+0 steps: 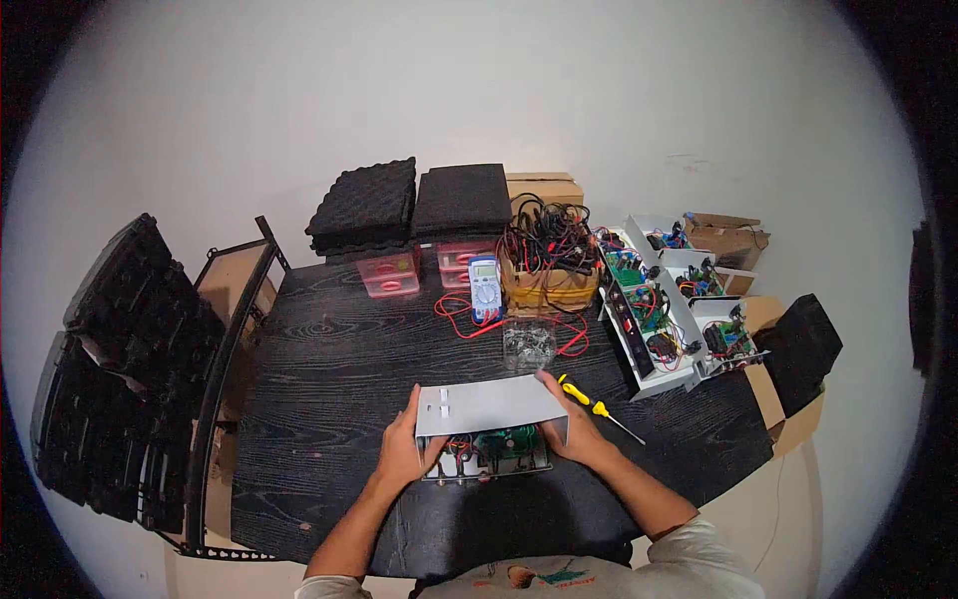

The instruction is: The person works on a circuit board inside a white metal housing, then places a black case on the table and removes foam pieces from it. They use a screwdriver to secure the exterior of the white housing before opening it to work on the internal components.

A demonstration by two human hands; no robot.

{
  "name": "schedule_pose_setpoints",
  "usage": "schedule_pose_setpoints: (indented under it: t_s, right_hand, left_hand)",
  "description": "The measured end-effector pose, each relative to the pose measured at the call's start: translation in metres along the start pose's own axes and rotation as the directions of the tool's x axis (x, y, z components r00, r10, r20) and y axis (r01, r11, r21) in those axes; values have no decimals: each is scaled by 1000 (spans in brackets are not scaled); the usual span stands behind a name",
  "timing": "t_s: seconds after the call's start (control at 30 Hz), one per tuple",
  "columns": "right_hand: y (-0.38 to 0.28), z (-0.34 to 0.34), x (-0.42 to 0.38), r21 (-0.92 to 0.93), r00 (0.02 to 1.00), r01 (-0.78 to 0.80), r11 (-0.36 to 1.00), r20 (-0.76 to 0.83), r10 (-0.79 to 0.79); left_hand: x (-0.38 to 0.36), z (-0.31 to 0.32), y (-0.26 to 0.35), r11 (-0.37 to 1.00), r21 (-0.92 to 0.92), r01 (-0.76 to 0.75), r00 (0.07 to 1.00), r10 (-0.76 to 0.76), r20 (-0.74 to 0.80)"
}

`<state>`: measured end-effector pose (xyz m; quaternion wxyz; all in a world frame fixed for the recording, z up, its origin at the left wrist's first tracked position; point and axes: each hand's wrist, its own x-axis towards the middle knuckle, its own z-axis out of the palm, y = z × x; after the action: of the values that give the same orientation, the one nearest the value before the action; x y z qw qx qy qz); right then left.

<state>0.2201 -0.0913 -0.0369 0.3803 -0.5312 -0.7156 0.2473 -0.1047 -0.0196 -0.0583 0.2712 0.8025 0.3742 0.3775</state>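
Observation:
A light grey metal cover [499, 406] is held at its two ends, tilted above an electronics chassis [494, 471]. My left hand [403, 446] grips the cover's left end, with the thumb near the open front. Around the right end wraps my right hand [577, 431]. Beneath the cover, a green circuit board [509, 439] and red and black wires show inside the chassis. Whether the cover touches the chassis along its back is hidden. To the right of my right hand lies a yellow-handled screwdriver [589, 396], its shaft pointing toward me.
Behind the cover stand a small clear box of screws [529, 344] and a multimeter [485, 287] with red leads. A carton of cables [549, 285] is at the back. Several open chassis [649, 309] lie to the right. Black foam [462, 200] sits on red drawers [389, 275].

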Motion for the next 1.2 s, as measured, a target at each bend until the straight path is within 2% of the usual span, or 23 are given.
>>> schedule_pose_setpoints:
  t_s: [0.07,0.17,0.27,0.3,0.33,0.37,0.4,0.43,0.5,0.57,0.63,0.67,0.73,0.77,0.8,0.87,0.9,0.97,1.0,1.07,1.1,1.17,1.2]
  right_hand:
    - [-4,-2,7,-55,1000,-31,998,-6,31]
    - [-22,-11,16,-158,997,-67,985,18,71]
    - [-48,-25,23,-208,998,-42,977,38,51]
    - [-53,-25,23,-213,998,-29,977,41,39]
    - [-47,-15,25,24,995,-32,999,-89,34]
    - [-33,2,27,259,975,-2,966,-215,59]
    - [-37,13,26,529,958,26,848,-255,129]
    - [-41,23,24,746,935,94,660,-294,198]
    - [5,57,-5,798,969,-213,565,99,225]
    - [-10,62,-16,823,889,-458,335,423,177]
    - [-44,65,-21,775,920,-287,563,387,-63]
    - [-46,74,-28,563,912,70,823,298,-282]
    - [-47,85,-36,375,908,246,894,232,-348]
    - [-58,84,-35,506,964,60,860,194,-181]
    - [-72,83,-34,628,984,-112,770,180,-4]
    - [-93,75,-36,817,913,-362,448,213,349]
    - [-96,71,-38,878,825,-417,235,257,503]
    - [-82,60,-50,880,837,-368,300,173,519]
    - [-73,54,-60,879,839,-345,329,132,529]
    - [-50,34,-81,847,807,-257,466,-77,585]
    - [-43,21,-89,815,781,-223,534,-178,599]
    - [-64,-20,-91,938,568,41,344,-305,764]
    - [-65,-42,-100,932,532,150,331,-358,767]
  left_hand:
    - [-1,5,-13,998,67,-22,1000,23,-16]
    - [-3,7,-11,994,-107,-2,998,-4,-62]
    - [3,5,-8,985,10,-172,965,170,-198]
    - [2,7,-8,993,-60,-101,972,86,-220]
    - [2,10,-9,991,-133,-33,972,0,-237]
    - [2,13,-10,978,-206,34,965,-86,-246]
    - [1,18,-12,972,-227,-54,948,-22,-318]
    - [2,23,-15,960,-241,-144,920,40,-390]
    - [0,26,-18,939,-213,-271,868,143,-476]
    - [-7,27,-25,854,-414,-316,868,85,-489]
    - [-10,29,-35,750,-543,-377,868,81,-489]
    - [-12,32,-41,794,-494,-355,855,62,-515]
    - [-16,41,-53,868,-395,-301,825,30,-564]
    - [-17,39,-60,914,-253,-317,827,136,-545]
    - [-17,34,-67,936,-105,-337,826,240,-510]
    - [-19,31,-75,957,-80,-280,885,225,-408]
    - [-24,31,-73,963,-196,-188,936,115,-334]
    - [-10,18,-34,865,122,-486,819,500,-282]
    - [-10,13,-17,925,57,-376,877,375,-300]
    - [-7,9,3,990,-66,-125,950,100,-297]
    - [-5,9,0,987,-96,-125,957,95,-273]
    - [-8,11,-15,985,-114,-131,956,96,-276]
    - [-7,11,-19,993,-53,-104,968,89,-233]
